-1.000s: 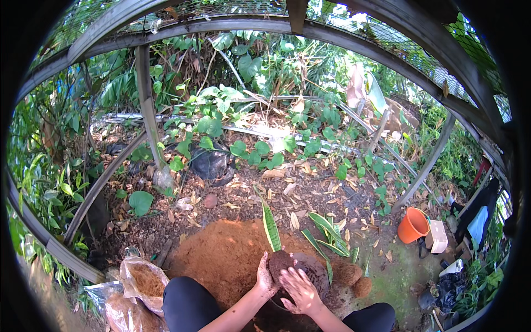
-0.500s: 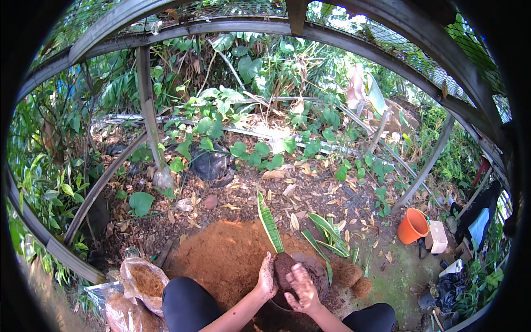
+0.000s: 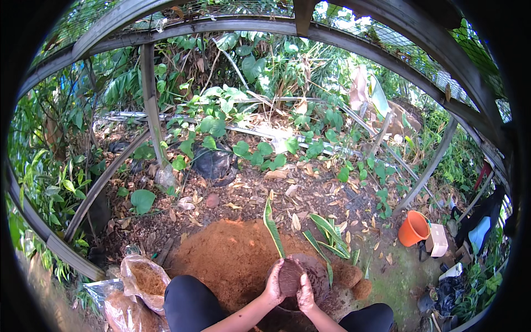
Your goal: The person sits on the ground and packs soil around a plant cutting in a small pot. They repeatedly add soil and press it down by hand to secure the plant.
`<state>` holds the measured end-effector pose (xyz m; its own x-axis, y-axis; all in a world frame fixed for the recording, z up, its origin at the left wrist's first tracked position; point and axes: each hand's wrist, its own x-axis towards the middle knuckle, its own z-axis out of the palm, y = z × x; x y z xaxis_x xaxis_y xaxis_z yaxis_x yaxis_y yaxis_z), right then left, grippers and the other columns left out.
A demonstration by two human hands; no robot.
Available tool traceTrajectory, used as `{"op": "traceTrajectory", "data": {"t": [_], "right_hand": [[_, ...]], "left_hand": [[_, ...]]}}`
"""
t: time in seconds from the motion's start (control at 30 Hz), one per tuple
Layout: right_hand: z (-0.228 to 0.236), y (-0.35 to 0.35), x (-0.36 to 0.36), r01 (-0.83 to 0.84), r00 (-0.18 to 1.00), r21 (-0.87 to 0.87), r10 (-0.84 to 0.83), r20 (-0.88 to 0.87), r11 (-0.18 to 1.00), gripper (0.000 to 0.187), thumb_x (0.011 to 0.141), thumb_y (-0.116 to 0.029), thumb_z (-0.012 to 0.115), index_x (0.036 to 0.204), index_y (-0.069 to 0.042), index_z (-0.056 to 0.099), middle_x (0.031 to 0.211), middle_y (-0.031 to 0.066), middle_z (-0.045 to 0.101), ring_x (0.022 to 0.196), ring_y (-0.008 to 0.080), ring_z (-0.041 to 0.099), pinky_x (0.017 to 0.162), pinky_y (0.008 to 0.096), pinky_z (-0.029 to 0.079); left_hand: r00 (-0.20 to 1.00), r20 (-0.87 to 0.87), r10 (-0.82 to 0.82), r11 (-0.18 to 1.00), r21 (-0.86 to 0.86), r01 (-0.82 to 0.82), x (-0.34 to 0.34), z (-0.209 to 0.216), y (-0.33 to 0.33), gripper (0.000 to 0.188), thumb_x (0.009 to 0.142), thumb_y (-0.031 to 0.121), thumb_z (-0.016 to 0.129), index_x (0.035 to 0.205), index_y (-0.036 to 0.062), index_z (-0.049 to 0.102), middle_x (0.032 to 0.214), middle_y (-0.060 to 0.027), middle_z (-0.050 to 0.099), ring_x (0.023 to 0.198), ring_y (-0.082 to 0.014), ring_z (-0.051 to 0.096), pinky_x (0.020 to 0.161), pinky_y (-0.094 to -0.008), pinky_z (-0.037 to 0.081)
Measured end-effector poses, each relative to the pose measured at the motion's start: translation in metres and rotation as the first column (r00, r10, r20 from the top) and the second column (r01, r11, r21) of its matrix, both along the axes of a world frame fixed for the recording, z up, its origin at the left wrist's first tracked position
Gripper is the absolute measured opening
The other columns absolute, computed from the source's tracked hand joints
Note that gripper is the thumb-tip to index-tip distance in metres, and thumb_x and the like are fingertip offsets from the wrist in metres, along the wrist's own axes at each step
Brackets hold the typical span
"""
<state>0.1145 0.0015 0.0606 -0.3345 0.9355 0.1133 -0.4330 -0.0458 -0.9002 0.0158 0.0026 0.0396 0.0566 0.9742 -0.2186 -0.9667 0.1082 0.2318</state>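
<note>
My left hand point(image 3: 273, 285) and my right hand point(image 3: 305, 291) both grip a dark brown clump of soil or root ball point(image 3: 289, 276), held over a round dark pot point(image 3: 318, 271) low in the view. A long green leaf with a pale edge point(image 3: 272, 226) stands up from just behind the clump. My forearms come in from the bottom edge, between my knees in black trousers point(image 3: 191, 302).
A mound of reddish-brown coir point(image 3: 227, 254) lies left of the pot. Clear bags of brown fibre point(image 3: 142, 279) sit at lower left. More striped leaves point(image 3: 332, 232), an orange pot point(image 3: 414, 228) and a small box point(image 3: 438, 239) lie to the right. Metal frame bars and plants surround.
Both hands have closed in around the clump and lowered it slightly toward the pot; the upright leaf has shifted a little with it.
</note>
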Motion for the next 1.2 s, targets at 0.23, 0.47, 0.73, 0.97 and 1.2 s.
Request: {"op": "traceTrajectory", "data": {"t": [0.23, 0.47, 0.73, 0.97, 1.2], "right_hand": [[0.020, 0.005, 0.023, -0.070, 0.773, 0.703, -0.408, 0.487, 0.707, 0.062, 0.095, -0.043, 0.046, 0.139, 0.000, 0.037, 0.144, 0.0194, 0.037, 0.138, 0.0355, 0.028, 0.112, 0.0434, 0.022], [0.027, 0.003, 0.014, -0.001, 0.793, 0.776, -0.472, 0.385, 0.631, 0.049, 0.097, -0.038, 0.041, 0.127, -0.001, 0.052, 0.133, 0.0173, 0.051, 0.131, 0.0336, 0.041, 0.108, 0.0455, 0.028], [0.038, 0.003, 0.022, -0.367, 0.648, 0.657, -0.326, 0.688, 0.658, 0.051, 0.094, -0.035, 0.046, 0.135, -0.003, 0.044, 0.139, 0.0179, 0.043, 0.134, 0.0365, 0.035, 0.112, 0.0495, 0.019], [0.043, 0.002, 0.025, -0.416, 0.450, 0.723, -0.566, 0.691, 0.552, 0.059, 0.093, -0.042, 0.044, 0.138, -0.004, 0.041, 0.144, 0.0145, 0.039, 0.139, 0.0357, 0.024, 0.113, 0.0538, 0.013], [0.036, 0.000, 0.021, -0.407, 0.488, 0.738, -0.555, 0.674, 0.538, 0.058, 0.090, -0.037, 0.051, 0.131, 0.003, 0.046, 0.143, 0.0191, 0.039, 0.135, 0.0367, 0.032, 0.112, 0.0503, 0.020]], "left_hand": [[0.976, -0.219, -0.004, 1.000, 0.024, 0.009, -0.002, 0.004, -0.001, 0.039, 0.096, 0.037, 0.046, 0.122, 0.0090, 0.053, 0.120, -0.0099, 0.059, 0.108, -0.0245, 0.058, 0.096, -0.0390, 0.045], [0.959, -0.282, -0.037, 0.999, -0.036, 0.028, -0.002, 0.010, -0.005, 0.050, 0.098, 0.043, 0.034, 0.128, 0.0069, 0.051, 0.127, -0.0102, 0.057, 0.117, -0.0245, 0.054, 0.104, -0.0394, 0.038], [0.961, -0.277, 0.017, 1.000, -0.017, -0.023, -0.002, 0.004, -0.002, 0.038, 0.097, 0.031, 0.043, 0.123, 0.0053, 0.053, 0.120, -0.0109, 0.060, 0.109, -0.0231, 0.058, 0.098, -0.0375, 0.043], [0.958, -0.272, -0.093, 0.989, -0.134, 0.058, -0.002, 0.005, -0.004, 0.046, 0.098, 0.041, 0.039, 0.126, 0.0078, 0.052, 0.127, -0.0107, 0.056, 0.118, -0.0249, 0.052, 0.104, -0.0404, 0.038], [0.952, -0.299, -0.062, 0.989, -0.144, 0.019, 0.002, 0.014, -0.006, 0.050, 0.097, 0.046, 0.038, 0.128, 0.0081, 0.050, 0.130, -0.0104, 0.054, 0.119, -0.0250, 0.051, 0.105, -0.0391, 0.036]]}}
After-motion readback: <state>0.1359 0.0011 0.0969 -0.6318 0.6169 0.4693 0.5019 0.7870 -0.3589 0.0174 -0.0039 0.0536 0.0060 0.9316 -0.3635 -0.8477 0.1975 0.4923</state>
